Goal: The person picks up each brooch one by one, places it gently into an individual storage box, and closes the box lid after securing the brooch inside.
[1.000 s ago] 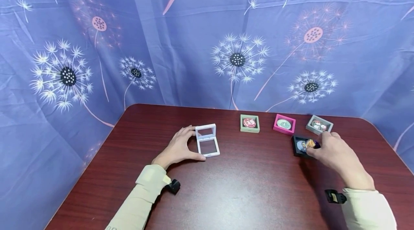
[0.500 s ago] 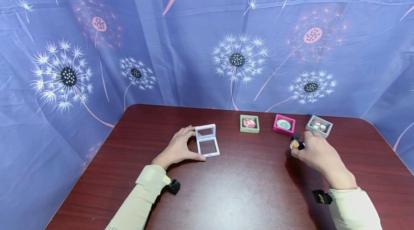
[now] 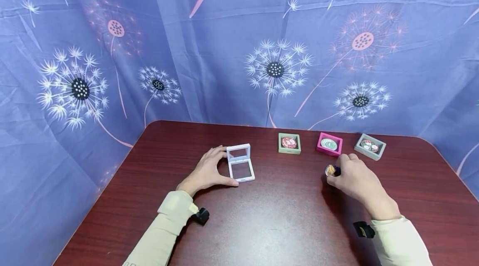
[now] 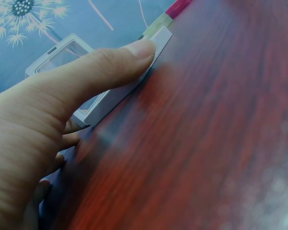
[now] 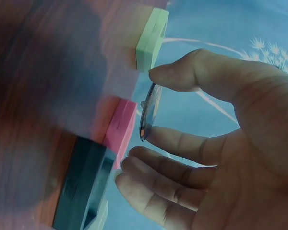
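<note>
My left hand [image 3: 207, 169] grips a small white display case [image 3: 240, 160] at the middle left, thumb at its front edge and fingers at the back left. The case stands with its lid raised, clear windows in both halves. Up close in the left wrist view, my thumb [image 4: 110, 67] lies along the case's side. My right hand [image 3: 357, 178] pinches a round pin badge [image 3: 330, 171] between thumb and forefinger, above the table. Seen edge-on in the right wrist view, the badge [image 5: 150, 112] is thin with a metal back. The black case [image 5: 81, 187] is hidden behind that hand in the head view.
Along the table's back stand a green case [image 3: 289, 143] with a red badge, a pink case [image 3: 329, 144] with a pale green badge, and a grey case [image 3: 370, 146] with a patterned one. A blue dandelion-print curtain [image 3: 224, 50] hangs behind the dark wooden table [image 3: 269, 224].
My right hand has lifted the badge out of the black case and carried it to the left. My left hand and the white case stay put.
</note>
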`<act>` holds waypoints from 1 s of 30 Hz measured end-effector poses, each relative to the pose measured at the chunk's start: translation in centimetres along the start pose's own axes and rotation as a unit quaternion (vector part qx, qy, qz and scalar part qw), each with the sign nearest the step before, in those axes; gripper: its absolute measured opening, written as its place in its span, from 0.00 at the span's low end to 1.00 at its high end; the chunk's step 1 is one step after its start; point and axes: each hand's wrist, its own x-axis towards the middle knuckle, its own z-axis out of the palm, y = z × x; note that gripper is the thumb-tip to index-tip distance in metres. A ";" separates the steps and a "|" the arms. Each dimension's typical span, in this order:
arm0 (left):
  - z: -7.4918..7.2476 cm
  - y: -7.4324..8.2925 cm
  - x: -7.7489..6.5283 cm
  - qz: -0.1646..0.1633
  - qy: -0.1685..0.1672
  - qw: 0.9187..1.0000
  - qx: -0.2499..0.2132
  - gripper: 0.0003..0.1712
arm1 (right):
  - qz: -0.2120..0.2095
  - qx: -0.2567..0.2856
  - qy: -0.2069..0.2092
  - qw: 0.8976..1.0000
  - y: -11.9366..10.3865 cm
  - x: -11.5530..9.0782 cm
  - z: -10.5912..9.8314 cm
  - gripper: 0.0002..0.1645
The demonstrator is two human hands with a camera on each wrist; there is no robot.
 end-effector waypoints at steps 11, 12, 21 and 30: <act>0.1 0.0 0.0 0.001 0.001 1.000 0.000 0.55 | -0.020 -0.007 -0.017 1.000 -2.0 0.6 1.5 0.30; 0.0 0.0 0.0 0.002 0.001 1.000 0.001 0.55 | -0.021 -0.005 -0.020 1.000 -2.2 0.7 1.6 0.29; 0.1 0.0 -0.1 0.004 0.004 1.000 -0.007 0.54 | -0.016 -0.005 -0.033 0.999 -4.1 1.1 2.7 0.28; 0.1 0.0 -0.1 0.005 0.009 1.000 -0.006 0.54 | -0.024 0.001 -0.014 1.000 -6.6 1.9 3.3 0.27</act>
